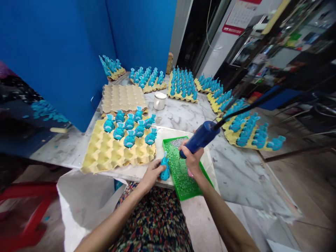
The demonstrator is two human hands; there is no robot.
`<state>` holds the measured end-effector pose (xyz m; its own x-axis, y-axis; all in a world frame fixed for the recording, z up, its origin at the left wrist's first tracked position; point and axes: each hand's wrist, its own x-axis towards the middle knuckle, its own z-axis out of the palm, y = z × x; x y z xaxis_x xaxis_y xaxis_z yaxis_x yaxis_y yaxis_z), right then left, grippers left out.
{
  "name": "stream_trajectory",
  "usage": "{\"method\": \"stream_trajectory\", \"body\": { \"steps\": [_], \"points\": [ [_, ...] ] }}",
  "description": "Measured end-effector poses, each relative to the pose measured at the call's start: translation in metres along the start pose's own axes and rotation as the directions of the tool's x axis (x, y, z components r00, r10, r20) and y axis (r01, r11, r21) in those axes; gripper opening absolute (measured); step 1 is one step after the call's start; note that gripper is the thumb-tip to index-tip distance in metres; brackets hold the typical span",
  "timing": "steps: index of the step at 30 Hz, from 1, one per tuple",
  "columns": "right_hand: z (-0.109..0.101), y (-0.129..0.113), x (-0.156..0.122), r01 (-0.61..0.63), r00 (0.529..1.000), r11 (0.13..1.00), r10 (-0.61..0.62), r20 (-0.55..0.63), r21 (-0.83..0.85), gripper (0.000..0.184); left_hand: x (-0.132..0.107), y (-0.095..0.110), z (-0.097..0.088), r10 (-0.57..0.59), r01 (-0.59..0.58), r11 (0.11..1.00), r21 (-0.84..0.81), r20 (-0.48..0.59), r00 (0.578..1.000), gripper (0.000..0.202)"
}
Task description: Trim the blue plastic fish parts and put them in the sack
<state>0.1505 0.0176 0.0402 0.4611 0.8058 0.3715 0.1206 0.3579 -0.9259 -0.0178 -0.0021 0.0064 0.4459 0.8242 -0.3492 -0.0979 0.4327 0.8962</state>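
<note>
Blue fish figure (165, 168) sits clamped in our left hand (152, 174) at lower centre, while our right hand (193, 159) grips a tool (201, 137).

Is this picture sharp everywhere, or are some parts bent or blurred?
Head view: sharp at the centre, left hand on blue fish toy, right hand on blue tool. Head view: the wide lens bends the marble table at its edges. Head view: the shelves at upper right look smeared.

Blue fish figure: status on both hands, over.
Left hand shut on blue fish figure at edge of green tray. Right hand shut on blue tool above it. Yellow egg carton close alongside.
</note>
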Motion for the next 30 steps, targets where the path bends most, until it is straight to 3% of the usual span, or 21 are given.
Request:
{"method": "stream_trajectory", "body": {
  "steps": [5,10,16,30],
  "points": [
    [0.013,-0.028,-0.002,0.089,0.995,0.993,-0.085,-0.049,0.083,0.026,0.004,-0.007,0.006,0.047,-0.045,0.997,0.063,-0.025,0.999,0.029],
    [0.034,-0.051,-0.013,0.085,0.994,0.979,-0.097,0.055,0.183,0.035,0.004,-0.006,0.008,0.084,-0.080,0.993,0.091,-0.041,0.996,0.029],
    [0.044,-0.047,-0.018,0.068,0.991,0.973,-0.091,0.095,0.221,0.048,0.005,-0.007,0.008,0.091,-0.085,0.990,0.114,-0.041,0.995,0.025],
    [0.050,-0.034,-0.025,-0.016,0.992,0.963,-0.018,0.125,0.271,0.037,0.004,-0.002,0.007,-0.011,0.015,0.995,0.094,-0.040,0.999,0.020]
  ]
}}
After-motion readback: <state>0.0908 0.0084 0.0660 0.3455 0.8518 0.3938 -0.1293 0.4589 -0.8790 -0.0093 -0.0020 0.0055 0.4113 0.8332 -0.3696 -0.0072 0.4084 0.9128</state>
